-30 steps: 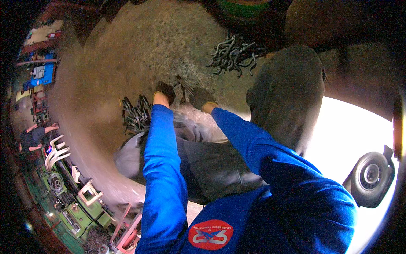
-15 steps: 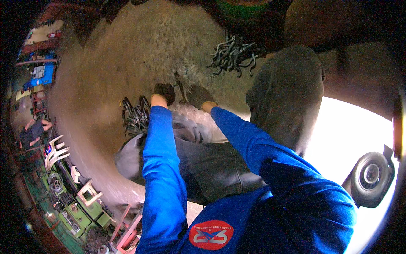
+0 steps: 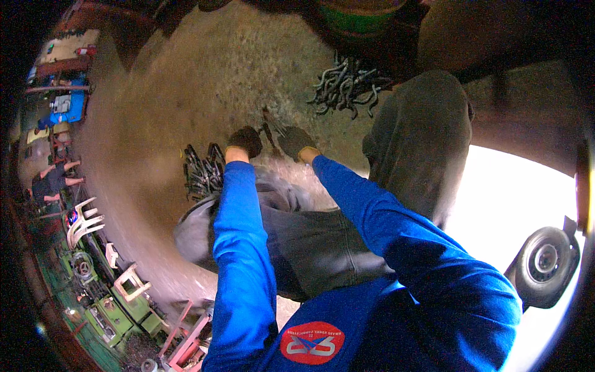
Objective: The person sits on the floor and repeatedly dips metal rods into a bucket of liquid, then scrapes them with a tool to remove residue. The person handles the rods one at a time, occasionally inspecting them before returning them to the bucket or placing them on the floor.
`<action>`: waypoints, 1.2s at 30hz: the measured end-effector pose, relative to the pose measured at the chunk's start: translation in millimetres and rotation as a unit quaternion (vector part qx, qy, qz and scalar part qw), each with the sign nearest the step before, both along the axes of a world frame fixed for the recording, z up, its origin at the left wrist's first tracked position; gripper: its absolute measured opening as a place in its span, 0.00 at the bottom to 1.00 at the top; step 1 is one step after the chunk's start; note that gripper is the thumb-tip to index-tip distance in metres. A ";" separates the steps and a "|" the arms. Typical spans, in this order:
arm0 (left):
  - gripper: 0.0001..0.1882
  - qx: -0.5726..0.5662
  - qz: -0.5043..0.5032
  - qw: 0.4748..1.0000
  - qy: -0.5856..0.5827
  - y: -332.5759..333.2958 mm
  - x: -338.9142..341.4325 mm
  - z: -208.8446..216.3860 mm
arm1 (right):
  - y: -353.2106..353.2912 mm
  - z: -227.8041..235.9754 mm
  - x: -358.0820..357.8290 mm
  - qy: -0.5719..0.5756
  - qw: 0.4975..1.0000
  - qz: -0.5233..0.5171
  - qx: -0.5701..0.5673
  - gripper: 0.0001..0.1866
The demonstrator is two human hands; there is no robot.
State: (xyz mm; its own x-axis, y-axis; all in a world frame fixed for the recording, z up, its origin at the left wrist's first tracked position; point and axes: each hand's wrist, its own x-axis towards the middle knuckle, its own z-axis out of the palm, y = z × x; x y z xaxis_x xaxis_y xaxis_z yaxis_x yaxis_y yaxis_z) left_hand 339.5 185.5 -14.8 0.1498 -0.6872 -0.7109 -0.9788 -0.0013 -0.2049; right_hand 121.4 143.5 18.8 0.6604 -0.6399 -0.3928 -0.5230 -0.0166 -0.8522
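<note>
Both my hands wear dark gloves and reach forward close together, low over the floor. My left hand (image 3: pixel 246 142) is closed, its fingers curled; whatever it may hold is hidden by the glove. My right hand (image 3: pixel 296 142) is closed round a thin grey metal rod (image 3: pixel 278 128), which pokes out toward the left hand. A dark narrow upright piece (image 3: pixel 268 127) shows in the gap between the hands; its kind is unclear. Beside my left wrist lies a heap of dark short metal pieces (image 3: pixel 203 172). Farther off to the right is a pile of bent metal rods (image 3: pixel 350 87).
My bent legs (image 3: pixel 421 130) frame the work spot. At the far left stand white plastic chairs (image 3: pixel 83 223), green machinery (image 3: pixel 110 319) and a person (image 3: pixel 52 183). A wheel (image 3: pixel 543 257) is at the right, and a dark round object with green (image 3: pixel 359 18) at the top.
My hands have shifted slightly, the left one a little lower and to the right in view. The whole scene has moved slightly with the head. The distant person's limbs have moved.
</note>
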 end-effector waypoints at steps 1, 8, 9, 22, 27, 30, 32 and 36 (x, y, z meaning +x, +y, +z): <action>0.17 0.009 0.002 1.000 -0.010 6.3 7.4 -2.0 | 1.0 7.0 5.3 -0.011 0.999 -0.023 0.022 0.21; 0.16 -0.020 -0.018 0.999 0.018 5.1 -17.6 25.7 | 0.9 -17.5 22.0 -0.077 0.989 -0.125 -0.001 0.21; 0.16 -0.030 -0.024 0.999 0.025 2.4 -18.9 23.6 | 1.5 -29.7 19.7 -0.070 0.993 -0.083 -0.048 0.22; 0.18 0.019 -0.177 0.984 0.016 21.4 7.7 -43.6 | 10.9 -19.5 21.3 -0.023 0.994 -0.091 -0.060 0.23; 0.19 -0.202 0.226 0.950 0.079 28.1 -27.6 -66.5 | 12.4 -52.2 6.8 -0.044 0.996 -0.043 -0.057 0.22; 0.20 -0.264 0.315 0.908 0.080 15.6 -36.0 -75.7 | 14.4 -101.7 -8.8 0.036 0.994 0.065 -0.077 0.23; 0.21 -0.273 0.357 0.891 0.062 35.0 -19.1 -84.7 | 30.7 -73.0 -12.8 0.077 0.985 0.135 -0.072 0.24; 0.23 -0.280 0.376 0.881 0.061 28.2 -21.1 -89.4 | 28.6 -36.5 -8.4 0.001 0.995 -0.080 -0.063 0.23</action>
